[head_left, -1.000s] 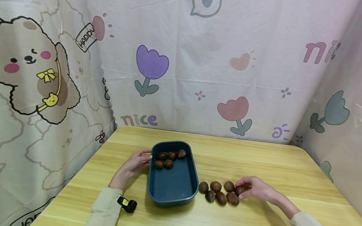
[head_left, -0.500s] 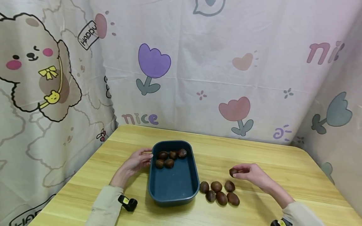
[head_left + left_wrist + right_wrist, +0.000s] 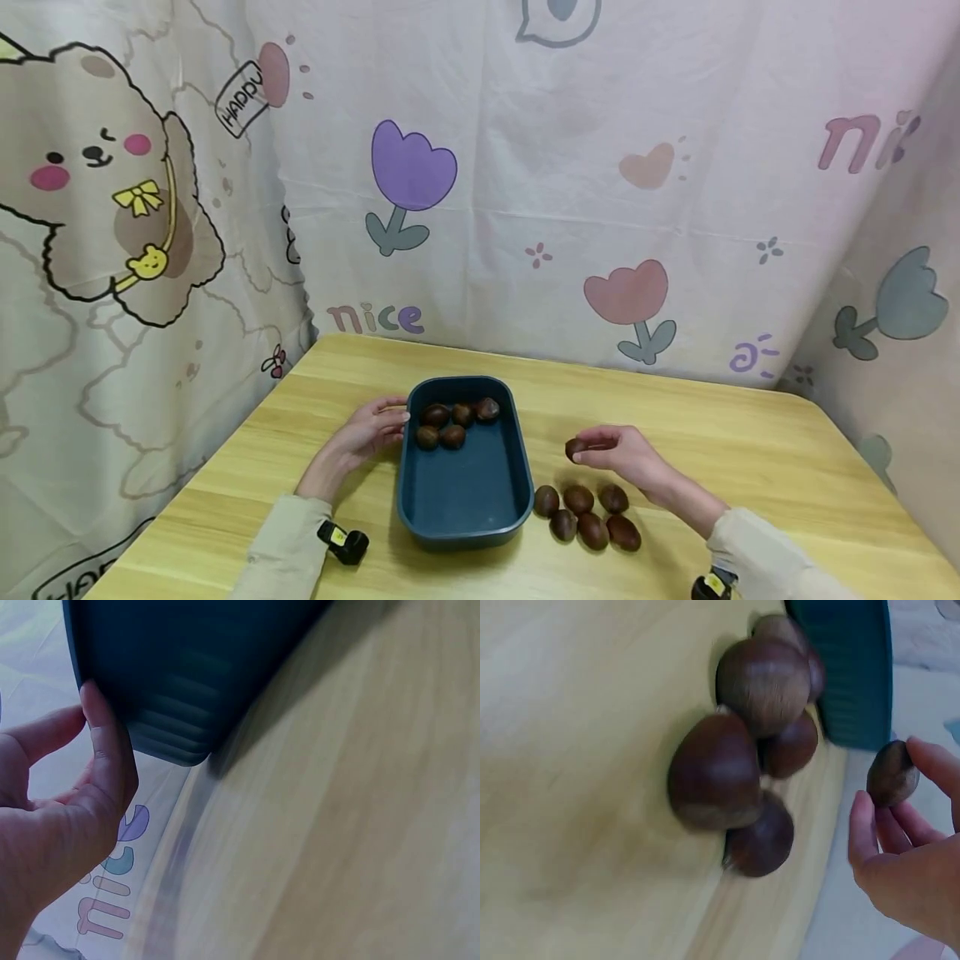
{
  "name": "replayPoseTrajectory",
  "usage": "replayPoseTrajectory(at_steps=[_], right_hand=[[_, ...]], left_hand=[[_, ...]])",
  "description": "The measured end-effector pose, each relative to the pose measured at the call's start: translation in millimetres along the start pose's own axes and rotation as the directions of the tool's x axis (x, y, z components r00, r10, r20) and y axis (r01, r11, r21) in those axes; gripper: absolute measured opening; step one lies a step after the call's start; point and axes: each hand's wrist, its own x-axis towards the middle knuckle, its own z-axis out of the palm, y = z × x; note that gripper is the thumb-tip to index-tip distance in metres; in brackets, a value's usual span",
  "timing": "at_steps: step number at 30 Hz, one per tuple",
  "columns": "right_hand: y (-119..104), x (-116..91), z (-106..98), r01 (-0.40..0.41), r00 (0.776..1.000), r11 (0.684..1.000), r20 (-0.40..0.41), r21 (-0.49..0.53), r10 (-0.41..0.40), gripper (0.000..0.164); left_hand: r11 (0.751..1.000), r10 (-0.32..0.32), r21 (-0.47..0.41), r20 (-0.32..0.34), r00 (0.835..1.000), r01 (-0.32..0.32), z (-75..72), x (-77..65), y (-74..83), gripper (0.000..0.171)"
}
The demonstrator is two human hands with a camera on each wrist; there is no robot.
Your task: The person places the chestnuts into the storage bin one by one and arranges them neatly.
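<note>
A brown chestnut (image 3: 574,450) is pinched between the thumb and fingertips of my right hand (image 3: 626,454), raised above the table right of the dark blue box. The right wrist view shows this chestnut (image 3: 893,774) between the fingertips, overlapping the view just below the box's corner. My left hand (image 3: 371,433) touches the left side of the box (image 3: 465,492), fingertips at its rim. Seen from the left wrist, the fingers rest against the outer wall (image 3: 180,690). Inside the box, several chestnuts (image 3: 453,436) lie in two rows at the far end.
Several more chestnuts (image 3: 593,531) lie in two rows on the wooden table (image 3: 675,417), close by the box's right near side. A printed curtain (image 3: 510,167) hangs behind and along both sides of the table.
My right hand has picked a chestnut from the right end of the table rows, lifted it and carried it left toward the box. The left hand stays at the box's side.
</note>
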Motion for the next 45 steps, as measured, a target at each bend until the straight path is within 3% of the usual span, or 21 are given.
replayPoseTrajectory(at_steps=[6, 20, 29, 37, 45], right_hand=[[-16, 2, 14, -0.014, 1.000, 1.000, -0.003, -0.028, 0.014, 0.041], [-53, 48, 52, -0.026, 0.996, 0.998, -0.090, -0.053, 0.022, 0.027], [-67, 72, 78, 0.028, 0.999, 0.998, -0.031, -0.049, -0.030, 0.031], [-71, 79, 98, 0.097, 0.992, 0.992, 0.084, -0.083, -0.090, 0.018], [-67, 87, 118, 0.100, 0.994, 0.978, 0.070, -0.181, -0.089, 0.027]], left_hand=[[1.000, 0.003, -0.015, 0.021, 1.000, -0.003, 0.5, -0.6, -5.8, 0.043], [1.000, 0.005, -0.014, 0.008, 1.000, -0.005, 0.4, -0.3, 1.8, 0.044], [1.000, 0.002, 0.013, -0.007, 1.000, -0.002, -0.1, -0.4, 1.0, 0.044], [1.000, 0.007, 0.011, -0.001, 1.000, -0.007, 0.3, 1.0, 1.4, 0.044], [1.000, -0.002, 0.024, -0.004, 1.000, 0.002, -0.4, -0.7, 2.3, 0.045]])
